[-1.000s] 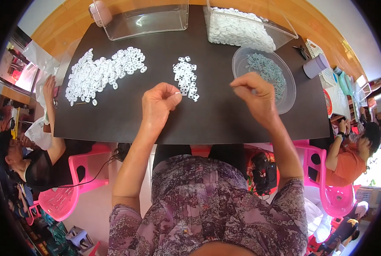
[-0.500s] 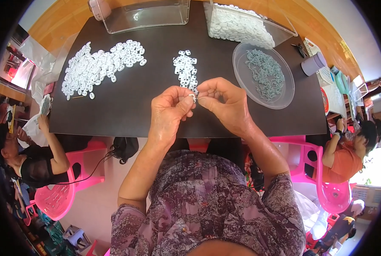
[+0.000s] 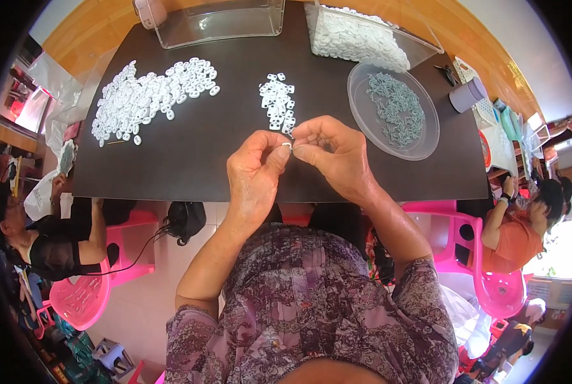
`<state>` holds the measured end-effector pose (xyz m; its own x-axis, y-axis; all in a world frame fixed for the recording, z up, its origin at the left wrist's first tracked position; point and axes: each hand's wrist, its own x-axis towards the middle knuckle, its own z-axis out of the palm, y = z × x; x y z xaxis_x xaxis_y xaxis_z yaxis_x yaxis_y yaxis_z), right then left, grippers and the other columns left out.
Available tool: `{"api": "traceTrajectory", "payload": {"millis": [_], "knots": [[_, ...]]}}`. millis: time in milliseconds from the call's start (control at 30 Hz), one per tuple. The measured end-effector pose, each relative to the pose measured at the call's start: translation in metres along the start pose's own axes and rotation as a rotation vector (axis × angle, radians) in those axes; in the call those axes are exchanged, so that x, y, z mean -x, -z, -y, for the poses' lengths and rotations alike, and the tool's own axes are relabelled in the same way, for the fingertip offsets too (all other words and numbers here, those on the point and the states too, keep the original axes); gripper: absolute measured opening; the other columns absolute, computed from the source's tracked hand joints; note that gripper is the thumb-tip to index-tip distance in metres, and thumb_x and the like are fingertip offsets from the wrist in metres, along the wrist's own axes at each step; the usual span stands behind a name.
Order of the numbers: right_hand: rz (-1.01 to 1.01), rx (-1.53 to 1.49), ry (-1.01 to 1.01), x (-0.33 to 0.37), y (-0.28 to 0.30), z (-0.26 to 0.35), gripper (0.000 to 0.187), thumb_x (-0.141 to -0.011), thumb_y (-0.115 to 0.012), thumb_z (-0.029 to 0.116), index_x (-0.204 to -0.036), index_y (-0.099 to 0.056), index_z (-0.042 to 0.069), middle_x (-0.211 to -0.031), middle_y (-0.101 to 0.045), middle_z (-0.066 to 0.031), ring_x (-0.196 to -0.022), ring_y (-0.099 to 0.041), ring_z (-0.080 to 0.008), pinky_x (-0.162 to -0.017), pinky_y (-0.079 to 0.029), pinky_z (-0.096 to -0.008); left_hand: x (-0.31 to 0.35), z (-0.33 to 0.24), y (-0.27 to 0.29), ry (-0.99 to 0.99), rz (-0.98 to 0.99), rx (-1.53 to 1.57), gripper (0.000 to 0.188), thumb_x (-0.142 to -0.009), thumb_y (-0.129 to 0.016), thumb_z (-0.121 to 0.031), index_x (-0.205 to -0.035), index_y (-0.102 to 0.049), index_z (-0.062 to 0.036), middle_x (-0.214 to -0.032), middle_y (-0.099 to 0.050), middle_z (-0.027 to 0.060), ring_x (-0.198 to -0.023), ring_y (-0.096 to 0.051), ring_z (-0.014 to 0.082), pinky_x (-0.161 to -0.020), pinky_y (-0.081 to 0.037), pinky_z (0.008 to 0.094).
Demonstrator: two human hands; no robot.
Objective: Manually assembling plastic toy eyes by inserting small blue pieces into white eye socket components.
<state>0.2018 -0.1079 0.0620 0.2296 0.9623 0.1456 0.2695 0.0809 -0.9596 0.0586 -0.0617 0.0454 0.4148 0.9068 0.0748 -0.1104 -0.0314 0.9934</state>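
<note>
White part (image 3: 286, 146): small, held above the dark table (image 3: 190, 169), nearer the person than the central pile.
Left hand (image 3: 255, 169): thumb and forefinger pinched on the white part; remaining fingers curled.
Right hand (image 3: 338, 157): thumb and forefinger drawn together right beside the white part; whether they grip something cannot be told.
Central pile (image 3: 276, 102): flat white pieces, loosely strung out just beyond the hands.
Left pile (image 3: 148, 96): many oval white pieces, spread wide; a thin yellowish stick (image 3: 115, 142) lies at its near edge.
Round dish (image 3: 363, 121): clear, shallow, right of the hands; contains grey-green slender pieces (image 3: 396, 109).
Clear bins: one at far right (image 3: 423, 46), heaped with white pieces (image 3: 356, 40); another (image 3: 215, 27) at far left of centre.
Right edge: lavender cup (image 3: 466, 96), with a dark tool (image 3: 449, 75) near it.
Others present: person in black (image 3: 59, 253) at left, person in orange (image 3: 519, 246) at right.
</note>
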Motion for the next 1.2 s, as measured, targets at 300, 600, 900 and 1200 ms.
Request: {"api": "traceTrajectory", "payload": {"millis": [300, 600, 900, 1200], "knots": [[-0.084, -0.121, 0.003, -0.002, -0.019, -0.012, 0.014, -0.078, -0.064, 0.0, -0.091, -0.061, -0.002, -0.08, -0.061, -0.0031, -0.074, -0.056, -0.0069, -0.069, -0.048, -0.0217, 0.004, 0.016, -0.006, -0.149, -0.13, -0.061, 0.008, -0.086, -0.061, -0.007, -0.085, -0.059, 0.0006, -0.074, -0.056, -0.0023, -0.062, -0.045, 0.004, -0.056, -0.039, 0.0184], [-0.103, -0.099, -0.021, -0.008, -0.031, -0.007, 0.012, -0.079, -0.061, 0.0, -0.091, -0.061, -0.003, -0.079, -0.061, -0.003, -0.073, -0.056, -0.0065, -0.068, -0.048, -0.0209, 0.001, 0.024, -0.001, -0.227, -0.242, -0.135, 0.001, -0.084, -0.059, 0.001, -0.084, -0.06, 0.0006, -0.072, -0.055, -0.002, -0.062, -0.046, 0.0037, -0.054, -0.038, 0.0182], [-0.045, -0.189, 0.023, -0.011, -0.03, -0.019, 0.01, -0.082, -0.059, -0.001, -0.093, -0.06, -0.003, -0.083, -0.064, -0.0054, -0.077, -0.059, -0.0083, -0.07, -0.048, -0.0218, -0.005, 0.015, 0.008, 0.074, -0.171, 0.285, 0.004, -0.084, -0.059, -0.002, -0.086, -0.062, 0.0013, -0.071, -0.058, 0.0008, -0.058, -0.05, 0.0058, -0.05, -0.038, 0.0178], [-0.028, -0.036, 0.045, -0.014, -0.041, -0.018, 0.004, -0.084, -0.056, 0.0, -0.087, -0.057, -0.003, -0.078, -0.061, -0.004, -0.072, -0.057, -0.0073, -0.066, -0.046, -0.0219, -0.003, 0.015, 0.013, 0.063, -0.198, 0.307, 0.005, -0.084, -0.059, -0.002, -0.086, -0.062, 0.0015, -0.072, -0.059, 0.0015, -0.058, -0.051, 0.0058, -0.05, -0.039, 0.0174]]}}
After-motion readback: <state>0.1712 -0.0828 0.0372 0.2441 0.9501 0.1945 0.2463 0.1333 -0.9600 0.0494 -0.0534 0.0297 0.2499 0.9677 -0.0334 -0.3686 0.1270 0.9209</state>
